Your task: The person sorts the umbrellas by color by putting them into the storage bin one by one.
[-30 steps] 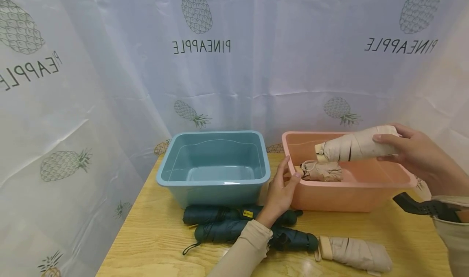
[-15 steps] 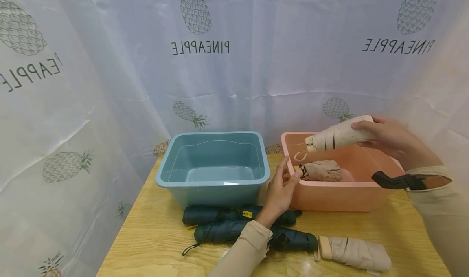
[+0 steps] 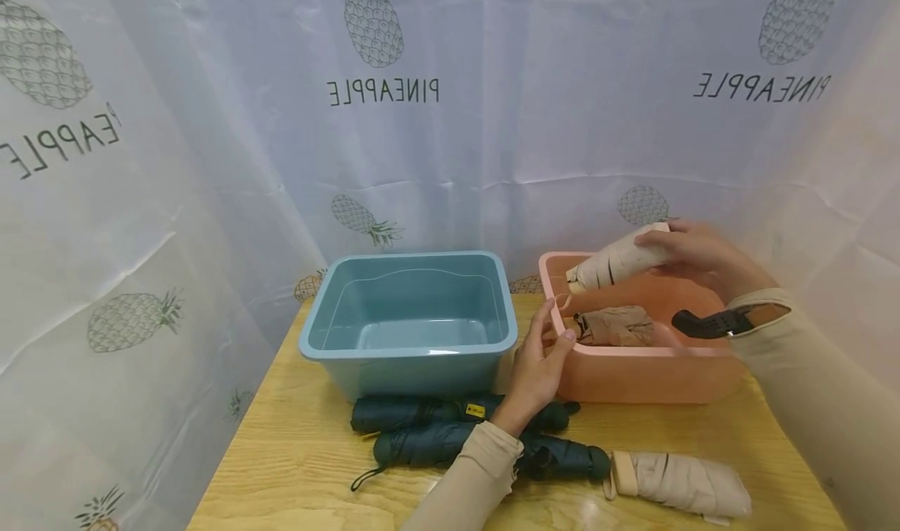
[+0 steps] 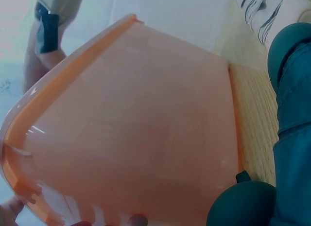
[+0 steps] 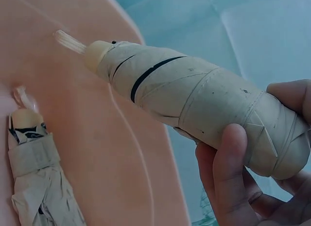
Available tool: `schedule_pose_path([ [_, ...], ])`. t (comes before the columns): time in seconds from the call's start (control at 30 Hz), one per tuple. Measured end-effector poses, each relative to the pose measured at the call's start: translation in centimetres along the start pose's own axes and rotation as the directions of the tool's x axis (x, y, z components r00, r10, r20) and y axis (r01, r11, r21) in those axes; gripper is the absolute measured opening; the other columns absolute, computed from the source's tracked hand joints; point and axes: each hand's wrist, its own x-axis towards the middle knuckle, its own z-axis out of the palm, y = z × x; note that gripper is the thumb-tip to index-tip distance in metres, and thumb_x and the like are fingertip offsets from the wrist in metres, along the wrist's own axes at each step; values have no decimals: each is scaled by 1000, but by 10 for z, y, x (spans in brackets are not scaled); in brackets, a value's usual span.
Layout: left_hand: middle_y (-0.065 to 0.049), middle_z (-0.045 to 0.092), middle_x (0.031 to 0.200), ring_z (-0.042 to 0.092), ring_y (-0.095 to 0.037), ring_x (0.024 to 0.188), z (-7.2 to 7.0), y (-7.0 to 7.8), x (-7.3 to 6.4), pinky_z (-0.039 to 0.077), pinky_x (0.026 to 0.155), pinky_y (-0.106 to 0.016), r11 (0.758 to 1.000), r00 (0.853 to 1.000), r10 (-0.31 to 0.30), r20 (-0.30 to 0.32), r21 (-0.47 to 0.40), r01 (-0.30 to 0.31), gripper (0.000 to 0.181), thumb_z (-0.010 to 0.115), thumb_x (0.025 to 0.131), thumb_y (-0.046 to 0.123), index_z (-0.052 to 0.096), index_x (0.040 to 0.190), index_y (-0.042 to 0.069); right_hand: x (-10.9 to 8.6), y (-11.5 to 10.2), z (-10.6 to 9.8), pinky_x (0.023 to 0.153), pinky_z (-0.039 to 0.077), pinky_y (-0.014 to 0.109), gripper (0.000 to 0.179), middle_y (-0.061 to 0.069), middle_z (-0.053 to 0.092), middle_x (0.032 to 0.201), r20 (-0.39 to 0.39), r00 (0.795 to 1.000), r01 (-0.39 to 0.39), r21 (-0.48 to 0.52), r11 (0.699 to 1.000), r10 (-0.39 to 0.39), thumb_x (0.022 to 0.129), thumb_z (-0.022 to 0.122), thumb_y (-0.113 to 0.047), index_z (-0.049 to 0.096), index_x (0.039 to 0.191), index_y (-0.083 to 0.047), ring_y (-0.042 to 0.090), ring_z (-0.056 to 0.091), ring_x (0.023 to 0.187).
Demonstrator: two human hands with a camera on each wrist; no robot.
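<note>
My right hand (image 3: 692,254) grips a folded beige umbrella (image 3: 617,264) by one end, tilted over the back of the pink plastic bin (image 3: 647,379). Its handle end points down and left, with a wrist loop hanging off it. In the right wrist view, the thumb and fingers wrap the wide end of that umbrella (image 5: 194,95). A second beige umbrella (image 3: 619,326) lies inside the bin at the left; the right wrist view shows this umbrella (image 5: 39,172) too. My left hand (image 3: 540,367) holds the bin's front left corner, thumb at the rim and fingers along the side wall.
A blue bin (image 3: 422,373) stands left of the pink one. Two dark folded umbrellas, a rear one (image 3: 401,412) and a front one (image 3: 422,443), lie before the bins, partly under my left arm. Another beige umbrella (image 3: 685,486) lies at the wooden table's (image 3: 281,453) front right.
My right hand has carried the beige umbrella leftward and toward the back of the pink bin, tilting its handle end downward. My left hand stays at the bin's corner.
</note>
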Motion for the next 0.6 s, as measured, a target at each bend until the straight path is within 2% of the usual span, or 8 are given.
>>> schedule_pose_path([
  [0.13,-3,52,152,60,-25,126,0,0,0,54,101,-49,1000,1000,-9,-5,1,9,58,53,104,47,25,155,54,12,8,4,79,61,27,65,0,54,108,1,1000,-14,-9,1000,14,102,62,-34,33,149,1,7,65,83],
  [0.33,-4,52,152,60,-25,126,0,-1,0,54,100,-50,1000,1000,-3,-3,9,3,59,53,104,47,25,156,52,23,19,10,81,62,30,88,11,50,122,24,999,-47,3,999,46,103,62,-31,8,161,7,7,67,80],
  [0.53,-4,50,154,59,-25,127,0,-2,1,54,101,-50,1000,1000,-1,-4,16,1,60,52,105,45,27,159,45,29,28,15,80,62,31,72,10,55,113,51,997,-58,-67,996,62,104,60,-31,27,151,11,9,67,78],
  [0.6,-4,51,154,59,-26,127,0,-2,1,54,101,-50,1000,1000,-2,-4,16,2,61,52,105,45,26,160,44,30,30,16,81,61,32,73,11,54,115,71,995,-66,-97,993,73,104,59,-31,24,151,12,8,66,79],
])
